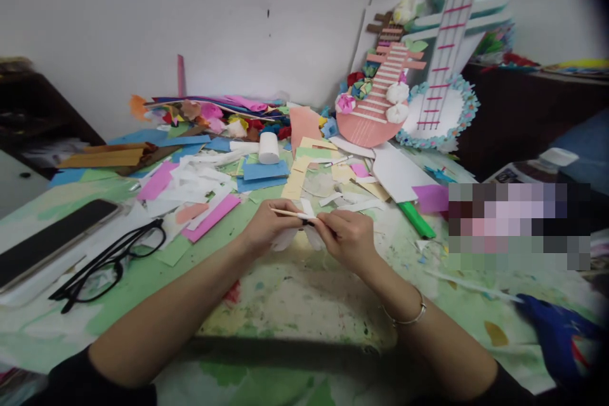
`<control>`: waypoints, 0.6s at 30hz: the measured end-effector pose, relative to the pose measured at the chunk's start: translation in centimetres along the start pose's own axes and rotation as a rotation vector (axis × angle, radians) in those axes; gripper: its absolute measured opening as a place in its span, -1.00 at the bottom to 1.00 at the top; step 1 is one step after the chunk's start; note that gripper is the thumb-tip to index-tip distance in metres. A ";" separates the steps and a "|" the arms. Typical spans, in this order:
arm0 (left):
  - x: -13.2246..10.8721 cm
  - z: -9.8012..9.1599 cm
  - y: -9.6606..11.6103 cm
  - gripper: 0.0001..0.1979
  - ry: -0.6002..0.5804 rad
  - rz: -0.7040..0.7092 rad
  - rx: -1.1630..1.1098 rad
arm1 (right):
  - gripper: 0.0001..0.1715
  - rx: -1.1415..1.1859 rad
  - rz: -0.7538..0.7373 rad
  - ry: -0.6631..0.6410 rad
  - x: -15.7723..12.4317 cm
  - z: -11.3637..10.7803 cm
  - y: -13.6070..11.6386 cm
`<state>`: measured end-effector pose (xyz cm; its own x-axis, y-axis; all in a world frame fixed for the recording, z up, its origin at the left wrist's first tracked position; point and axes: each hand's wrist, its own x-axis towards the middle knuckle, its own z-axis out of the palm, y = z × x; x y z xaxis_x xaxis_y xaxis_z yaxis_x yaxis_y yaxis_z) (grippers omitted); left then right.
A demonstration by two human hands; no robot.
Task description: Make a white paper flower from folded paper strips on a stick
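Note:
My left hand [267,227] is closed in a pinch on a thin wooden stick [284,212] that lies nearly level. White paper [307,207] sits against the stick's right end, and my right hand [349,238] pinches it between thumb and fingers. Both hands are close together over the middle of the table. Below the fingers hang pale, thin pieces [284,239], partly hidden by the hands. A small dark bit shows between the fingertips; I cannot make out what it is.
Paper scraps [204,177], a white roll [269,148] and blue paper [264,171] lie beyond my hands. Black glasses [114,263] and a phone [52,238] are at left. A green cutter-like tool [416,220] and blue glue gun [554,330] lie right. Paper instruments [373,120] lean behind.

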<state>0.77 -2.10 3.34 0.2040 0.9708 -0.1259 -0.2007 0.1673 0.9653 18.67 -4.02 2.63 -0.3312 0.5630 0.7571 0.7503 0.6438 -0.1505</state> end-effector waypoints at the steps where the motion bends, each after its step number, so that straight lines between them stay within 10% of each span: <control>1: 0.0 0.0 0.0 -0.82 0.001 -0.003 0.002 | -0.58 -0.007 0.002 -0.005 0.0 0.0 0.0; 18: -0.2 0.1 0.1 -0.82 0.011 0.020 0.024 | -0.52 -0.053 -0.013 0.026 0.3 -0.1 -0.4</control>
<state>0.79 -2.33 3.45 0.1891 0.9759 -0.1087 -0.1816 0.1435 0.9728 18.34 -4.18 3.02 -0.3269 0.5405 0.7752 0.7751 0.6227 -0.1072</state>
